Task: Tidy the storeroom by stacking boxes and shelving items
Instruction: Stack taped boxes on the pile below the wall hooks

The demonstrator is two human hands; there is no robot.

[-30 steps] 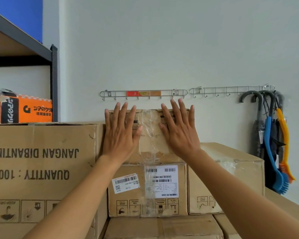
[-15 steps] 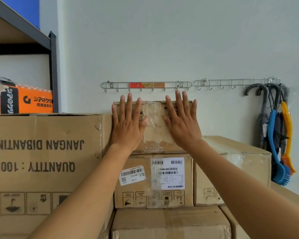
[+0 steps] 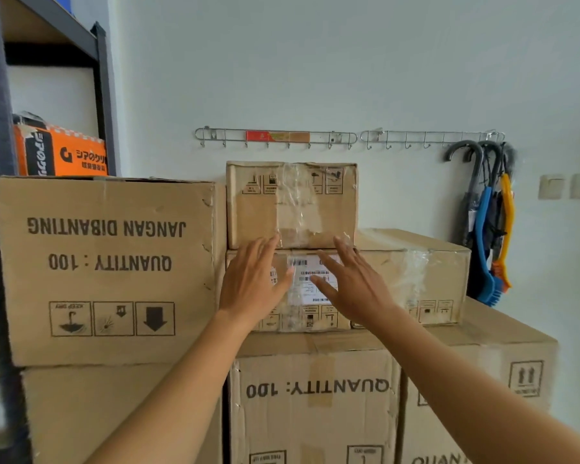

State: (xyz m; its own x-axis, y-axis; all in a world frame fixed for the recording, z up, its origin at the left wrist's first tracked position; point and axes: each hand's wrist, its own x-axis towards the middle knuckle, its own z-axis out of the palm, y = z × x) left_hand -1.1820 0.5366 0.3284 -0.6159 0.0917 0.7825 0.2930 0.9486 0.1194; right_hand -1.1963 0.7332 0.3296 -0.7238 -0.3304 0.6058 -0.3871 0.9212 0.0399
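Observation:
A small taped cardboard box (image 3: 292,204) sits on top of the stack against the wall, upside down by its symbols. Under it is a labelled box (image 3: 318,316) with a white shipping label. My left hand (image 3: 252,284) and my right hand (image 3: 352,284) hover in front of that labelled box, just below the small box, fingers spread and holding nothing. Whether the fingertips touch the cardboard is unclear. A wider taped box (image 3: 416,266) stands to the right on the same level.
A big box printed "JANGAN DIBANTING" (image 3: 108,269) stands at the left on another box. Two "QUANTITY: 100" boxes (image 3: 315,403) form the base. A dark metal shelf (image 3: 103,95) holds an orange box (image 3: 61,152). Hook rails (image 3: 275,137), umbrellas and brushes (image 3: 489,222) hang on the wall.
Both hands have come off the small top box and dropped lower, now in front of the labelled box. The view has tilted down, showing the bottom boxes.

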